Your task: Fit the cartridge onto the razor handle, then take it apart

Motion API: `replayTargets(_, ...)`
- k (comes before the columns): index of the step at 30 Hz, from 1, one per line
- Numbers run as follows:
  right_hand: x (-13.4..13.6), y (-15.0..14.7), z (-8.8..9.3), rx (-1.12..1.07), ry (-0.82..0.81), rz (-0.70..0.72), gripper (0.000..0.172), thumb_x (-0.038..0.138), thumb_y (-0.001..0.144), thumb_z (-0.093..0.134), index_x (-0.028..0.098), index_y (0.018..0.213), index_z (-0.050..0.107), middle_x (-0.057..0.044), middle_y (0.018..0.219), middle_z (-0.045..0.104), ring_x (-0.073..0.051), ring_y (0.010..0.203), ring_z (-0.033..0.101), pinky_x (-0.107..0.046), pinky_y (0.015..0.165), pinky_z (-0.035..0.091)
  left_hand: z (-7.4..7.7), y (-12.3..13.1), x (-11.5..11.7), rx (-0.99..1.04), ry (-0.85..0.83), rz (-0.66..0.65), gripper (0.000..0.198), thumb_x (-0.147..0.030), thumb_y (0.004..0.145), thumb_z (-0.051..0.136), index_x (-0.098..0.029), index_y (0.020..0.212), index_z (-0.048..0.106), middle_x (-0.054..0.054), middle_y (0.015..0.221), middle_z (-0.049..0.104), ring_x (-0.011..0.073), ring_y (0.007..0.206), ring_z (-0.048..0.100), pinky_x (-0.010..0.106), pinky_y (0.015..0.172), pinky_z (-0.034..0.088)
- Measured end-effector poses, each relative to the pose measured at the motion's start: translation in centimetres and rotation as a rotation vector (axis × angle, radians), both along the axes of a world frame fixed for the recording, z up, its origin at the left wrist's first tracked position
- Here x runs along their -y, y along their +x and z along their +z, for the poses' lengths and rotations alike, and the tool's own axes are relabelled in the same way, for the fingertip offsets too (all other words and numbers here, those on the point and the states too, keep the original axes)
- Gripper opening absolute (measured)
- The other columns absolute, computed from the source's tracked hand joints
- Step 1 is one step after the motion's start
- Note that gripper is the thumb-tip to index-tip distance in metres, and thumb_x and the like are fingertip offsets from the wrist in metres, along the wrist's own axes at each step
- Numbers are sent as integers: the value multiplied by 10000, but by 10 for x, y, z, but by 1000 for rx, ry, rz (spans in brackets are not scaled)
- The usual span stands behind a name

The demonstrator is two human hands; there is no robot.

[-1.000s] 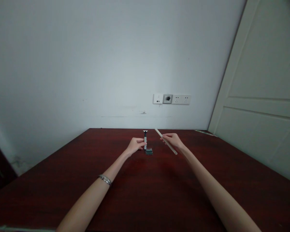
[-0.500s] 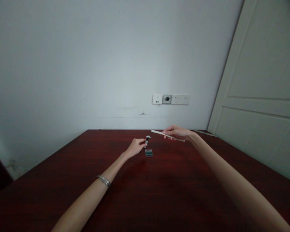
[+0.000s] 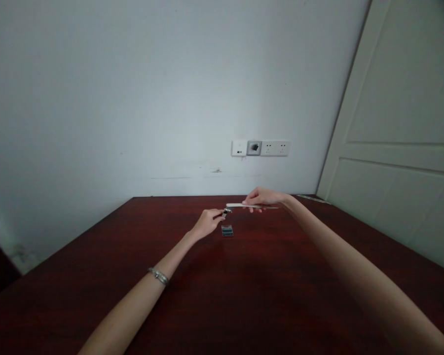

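Observation:
My left hand (image 3: 207, 222) pinches a small razor-like tool (image 3: 225, 212) with a short white and black handle and a silvery head. The tool stands roughly upright, its head at the top; its exact kind is too small to make out. In my right hand (image 3: 261, 196) is a long, thin, flat white stick (image 3: 235, 205), held between thumb and fingers. The stick's left tip is right by the silvery head; I cannot tell whether they touch. Just below my left fingertips, a small clear case (image 3: 227, 230) with dark greenish contents lies on the table.
The dark red wooden table (image 3: 222, 296) reaches back to a pale wall (image 3: 170, 98) with a row of sockets and switches (image 3: 260, 148). A light door-like panel (image 3: 399, 148) stands at the right. A thin patterned strip (image 3: 314, 199) lies at the back right edge.
My right hand has moved slightly left, bringing the stick's tip to the tool's head and levelling the stick. My left hand keeps its grip, with the tool raised a little. The view has shifted slightly.

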State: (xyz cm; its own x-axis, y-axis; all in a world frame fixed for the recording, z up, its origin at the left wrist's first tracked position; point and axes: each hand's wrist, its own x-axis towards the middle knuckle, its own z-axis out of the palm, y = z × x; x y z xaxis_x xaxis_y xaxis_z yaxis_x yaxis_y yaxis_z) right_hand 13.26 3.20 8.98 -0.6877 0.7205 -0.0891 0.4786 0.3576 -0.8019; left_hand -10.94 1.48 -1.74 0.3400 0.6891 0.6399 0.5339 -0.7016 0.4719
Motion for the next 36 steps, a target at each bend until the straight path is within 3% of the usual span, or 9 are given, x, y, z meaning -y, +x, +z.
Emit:
replayTargets(10, 1, -6, 4, -25, -48, 69, 383, 495, 650, 656, 133, 771, 662, -15, 622, 632, -51, 430, 480, -181, 401, 334, 1, -2, 0, 44, 44, 44, 151, -158, 766, 571, -139, 860, 688, 56, 825, 684, 143, 707, 606, 237, 698, 447)
replayTargets(18, 2, -3, 3, -71, -13, 55, 370, 494, 661, 645, 126, 696, 646, -27, 611, 638, -55, 430, 488, -179, 392, 324, 1, -4, -2, 52, 81, 57, 142, -170, 773, 571, -150, 848, 690, 65, 851, 687, 153, 755, 618, 256, 740, 459)
replayTargets(27, -3, 7, -1, -72, 3, 50, 349, 475, 664, 650, 129, 713, 656, -19, 587, 628, -56, 417, 482, -182, 397, 337, -1, -7, -3, 90, 101, 84, 134, -199, 773, 583, -152, 838, 689, 67, 868, 687, 158, 769, 622, 266, 749, 464)
replayTargets(32, 1, -6, -4, -109, -16, 120, 356, 481, 678, 637, 132, 744, 651, -20, 612, 637, -57, 428, 492, -180, 409, 346, -2, -5, -2, 71, 99, 67, 151, -193, 787, 562, -153, 868, 683, 67, 873, 684, 153, 771, 619, 256, 735, 463)
replayTargets(36, -2, -5, -10, -77, -18, 81, 369, 488, 659, 649, 131, 749, 655, -18, 603, 632, -58, 415, 479, -187, 403, 339, -2, -6, -3, 73, 108, 61, 161, -208, 784, 567, -150, 880, 683, 75, 881, 682, 158, 778, 618, 257, 735, 462)
